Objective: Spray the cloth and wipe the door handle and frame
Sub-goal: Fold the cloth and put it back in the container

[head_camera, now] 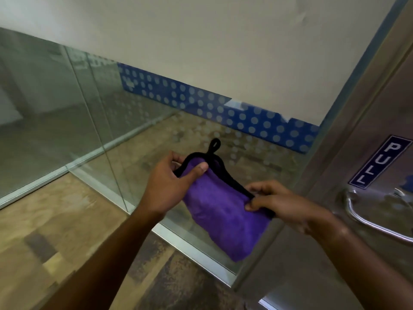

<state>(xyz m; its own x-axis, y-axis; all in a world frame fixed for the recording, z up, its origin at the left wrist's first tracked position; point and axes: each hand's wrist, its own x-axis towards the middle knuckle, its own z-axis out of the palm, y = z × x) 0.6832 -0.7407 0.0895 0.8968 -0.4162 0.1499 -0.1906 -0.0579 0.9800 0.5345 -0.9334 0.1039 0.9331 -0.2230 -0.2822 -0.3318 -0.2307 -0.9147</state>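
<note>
A purple cloth (pixel 220 214) with a black edge and a small black loop hangs folded between both hands in front of the glass. My left hand (pixel 172 184) pinches its upper left corner, thumb on the front. My right hand (pixel 279 203) pinches the black edge at the cloth's right side. To the right stands a metal door frame (pixel 348 121), and a curved silver door handle (pixel 366 218) sits on a steel plate below a blue PULL sign (pixel 380 162). The handle lies just right of my right wrist. No spray bottle shows.
A glass partition (pixel 67 108) with a blue dotted band (pixel 223 108) runs from the left to the door frame. Its metal bottom rail (pixel 192 247) crosses the wood-pattern floor (pixel 55 231) below my arms.
</note>
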